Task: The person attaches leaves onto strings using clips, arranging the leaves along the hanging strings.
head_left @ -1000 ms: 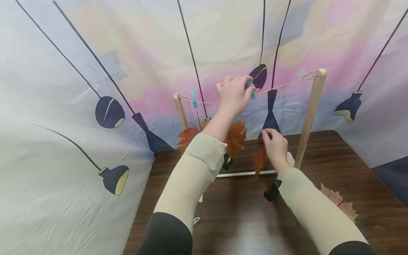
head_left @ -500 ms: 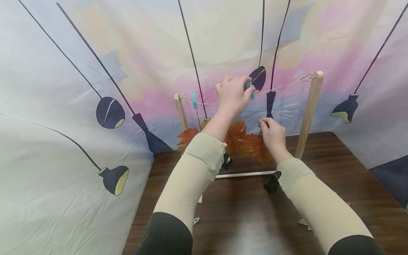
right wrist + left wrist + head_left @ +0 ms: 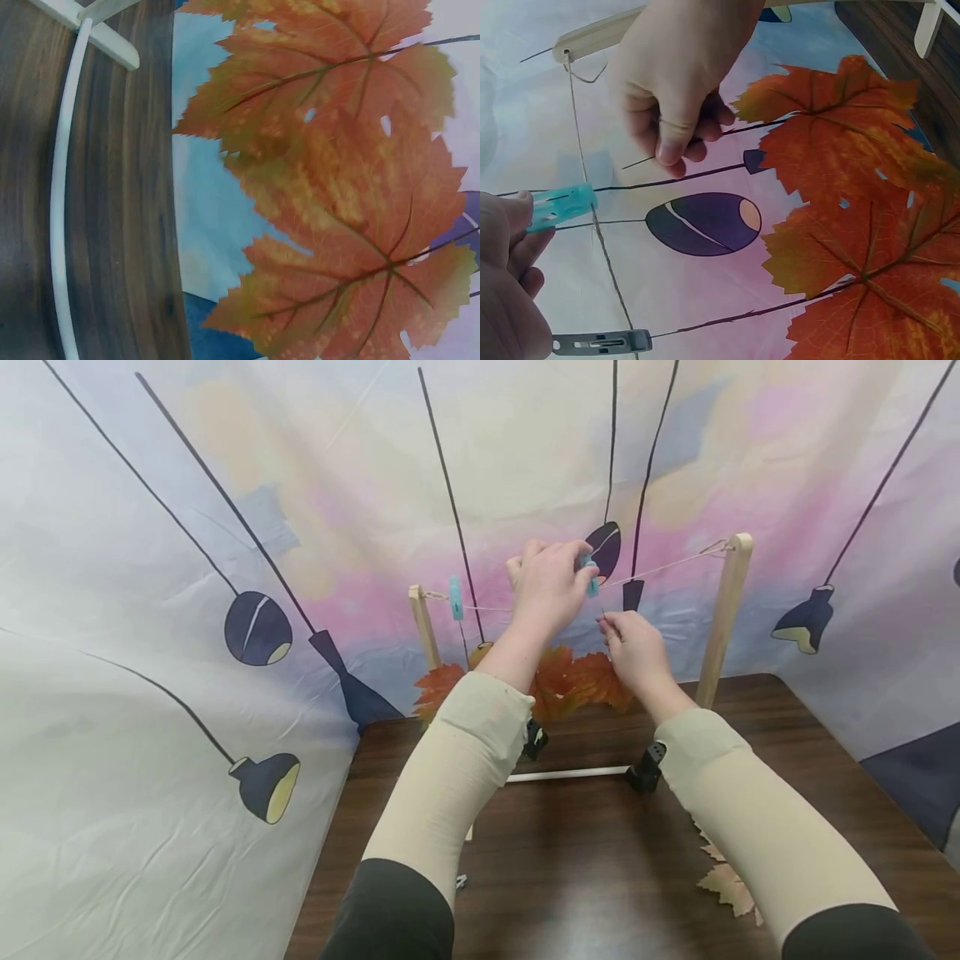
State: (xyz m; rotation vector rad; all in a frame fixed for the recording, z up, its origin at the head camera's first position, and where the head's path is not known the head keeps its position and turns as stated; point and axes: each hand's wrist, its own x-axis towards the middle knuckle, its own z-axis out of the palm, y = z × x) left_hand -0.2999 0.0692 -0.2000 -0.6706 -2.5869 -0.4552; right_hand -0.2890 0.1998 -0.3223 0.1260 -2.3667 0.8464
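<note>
My left hand (image 3: 551,583) pinches a light blue clothespin (image 3: 562,206) at the string (image 3: 606,259); the clothespin's front end meets the string. Just to the right and lower, my right hand (image 3: 636,650) pinches the thin stem of an orange maple leaf (image 3: 836,139), the stem's tip (image 3: 637,163) poking out past the fingers. A grey clothespin (image 3: 604,343) on the string grips the stem of another orange maple leaf (image 3: 877,277). The two leaves overlap. In the right wrist view both leaves show, but neither hand does.
The string runs between two wooden posts (image 3: 723,622), joined low down by a white rod (image 3: 570,773). Another light blue clothespin (image 3: 456,599) is clipped near the left post. On the brown table (image 3: 585,860) lie a pale leaf (image 3: 727,887) and a small clothespin (image 3: 461,882).
My right hand has risen and moved left with its maple leaf, bringing the stem nearer the string. My left hand stays at the clothespin.
</note>
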